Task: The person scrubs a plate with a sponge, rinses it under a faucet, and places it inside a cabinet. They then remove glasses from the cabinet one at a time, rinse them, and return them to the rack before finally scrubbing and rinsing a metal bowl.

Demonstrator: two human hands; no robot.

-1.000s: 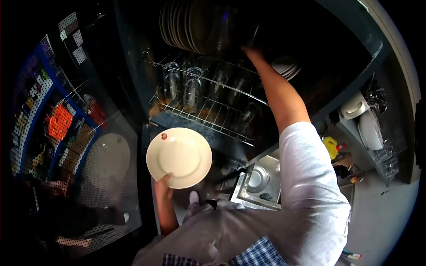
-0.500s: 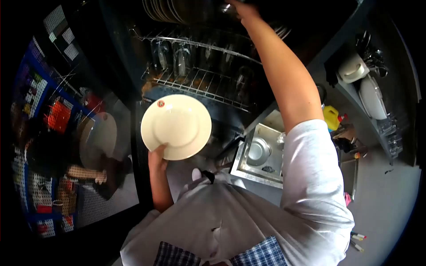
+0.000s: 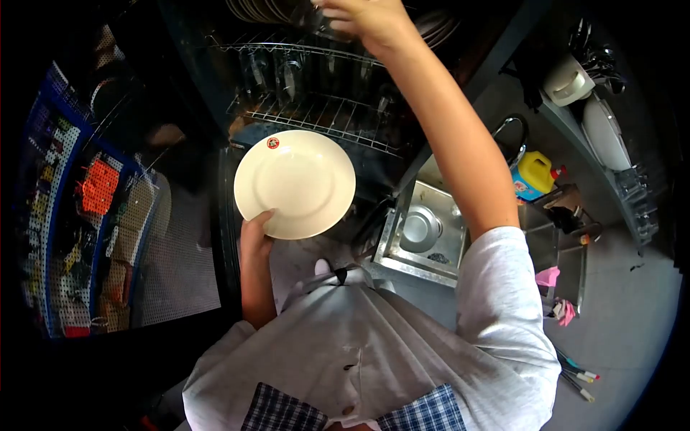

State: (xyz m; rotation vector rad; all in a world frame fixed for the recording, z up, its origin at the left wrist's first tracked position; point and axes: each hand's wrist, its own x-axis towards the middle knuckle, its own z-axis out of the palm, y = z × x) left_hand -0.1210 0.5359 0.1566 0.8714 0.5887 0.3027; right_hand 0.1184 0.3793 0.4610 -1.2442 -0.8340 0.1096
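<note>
A cream plate (image 3: 298, 183) with a small red emblem near its rim is gripped at its lower left edge by my left hand (image 3: 256, 233), thumb on top. My right hand (image 3: 370, 25) is stretched up to the upper level of a dark cabinet, its fingers closed around a clear glass (image 3: 323, 25). The glass is dim and partly cut off by the top of the view. To its left, several plates (image 3: 259, 8) stand on edge. Below, upturned glasses (image 3: 290, 75) stand on a wire rack (image 3: 323, 129).
A metal sink (image 3: 420, 262) with a round metal bowl (image 3: 420, 228) lies at lower right, near a yellow bottle (image 3: 534, 172). On the right, a shelf (image 3: 575, 136) carries a white utensil holder (image 3: 568, 82). The mesh cabinet door (image 3: 176, 287) hangs open at left.
My right hand has moved left and down, bringing a clear glass into view. The plate in my left hand has risen slightly and shifted right. The view has shifted a little.
</note>
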